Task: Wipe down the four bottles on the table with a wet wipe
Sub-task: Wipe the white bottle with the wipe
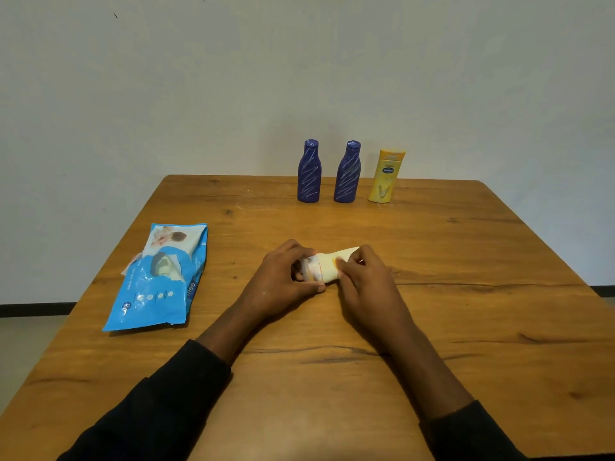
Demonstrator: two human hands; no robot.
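one view only: wide-angle camera worn on the head. looks forward and down along the brown wooden table [466, 261] from its near side, facing the plain pale wall [299, 61] beyond the far edge. close range: dark-sleeved forearms [159, 404] enter from the bottom; left hand [283, 277] and right hand [366, 287] meet at frame centre on a pale yellow plastic bottle [332, 266]. grey floor [26, 344] shows at the left.

Knotted, matt wooden table [466, 327]; glossy plastic wipes pack [159, 281]; smooth plastic bottles [309, 173].
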